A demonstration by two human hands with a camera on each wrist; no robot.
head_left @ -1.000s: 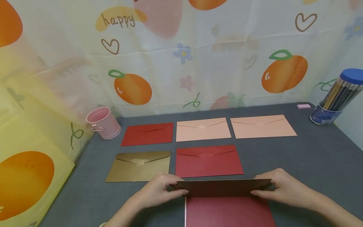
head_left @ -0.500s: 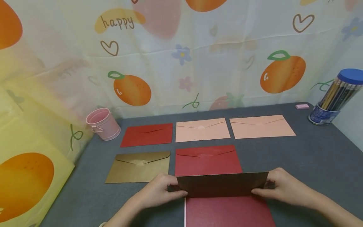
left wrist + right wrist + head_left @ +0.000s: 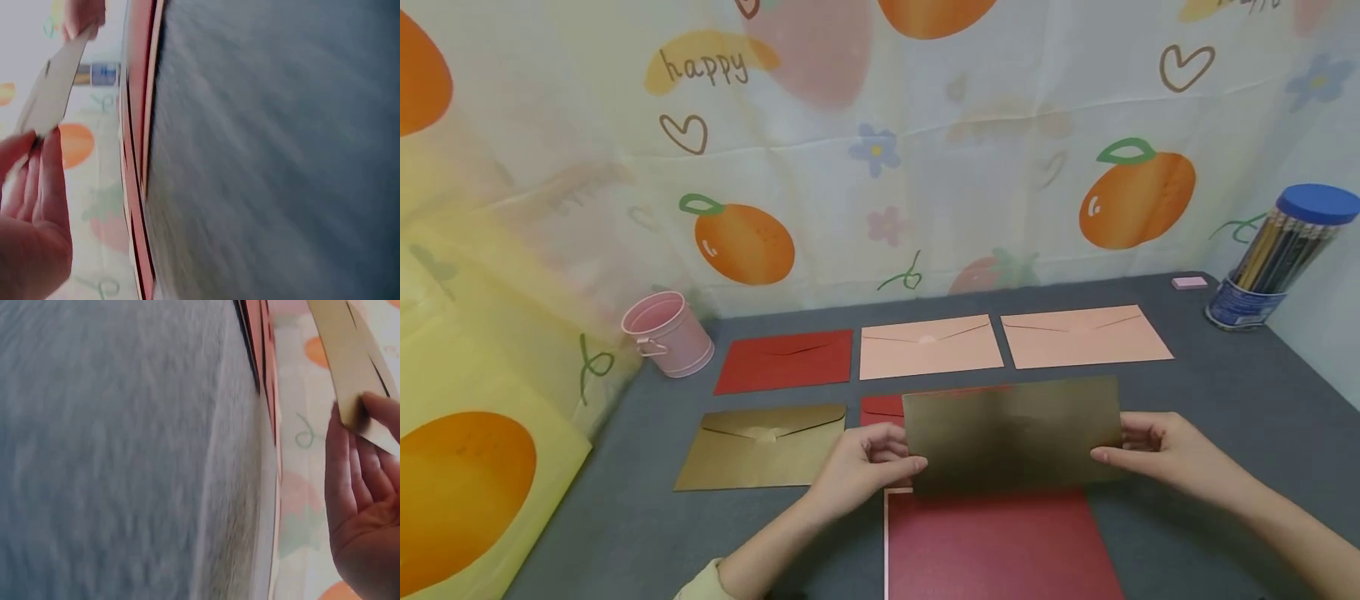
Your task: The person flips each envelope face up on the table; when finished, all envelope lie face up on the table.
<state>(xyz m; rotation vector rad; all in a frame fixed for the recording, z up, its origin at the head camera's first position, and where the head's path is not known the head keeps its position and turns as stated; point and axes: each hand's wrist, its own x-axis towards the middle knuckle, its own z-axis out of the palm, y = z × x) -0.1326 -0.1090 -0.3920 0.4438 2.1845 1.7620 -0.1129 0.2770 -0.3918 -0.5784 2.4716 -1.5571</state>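
Note:
Both hands hold a gold envelope [image 3: 1011, 437] up off the table, its plain side toward the head camera. My left hand [image 3: 865, 467] pinches its left end between thumb and fingers; my right hand [image 3: 1172, 450] pinches the right end the same way. Flap lines show on the envelope [image 3: 356, 369] in the right wrist view. Beneath it, near the front, lies a stack topped by a dark red envelope [image 3: 992, 542], with a pink edge showing at its left. A red envelope [image 3: 880, 408] behind is mostly hidden by the held one.
Along the back lie a red envelope [image 3: 786, 360] and two pink envelopes [image 3: 931, 346]. Another gold envelope [image 3: 760, 454] lies front left. A pink bucket [image 3: 681, 342] stands back left; a tub of pencils [image 3: 1273, 258] and a pink eraser [image 3: 1189, 283] are back right.
The gold envelope has risen off the stack in both hands and tilted up, moving slightly right and away. It now covers most of the red envelope behind.

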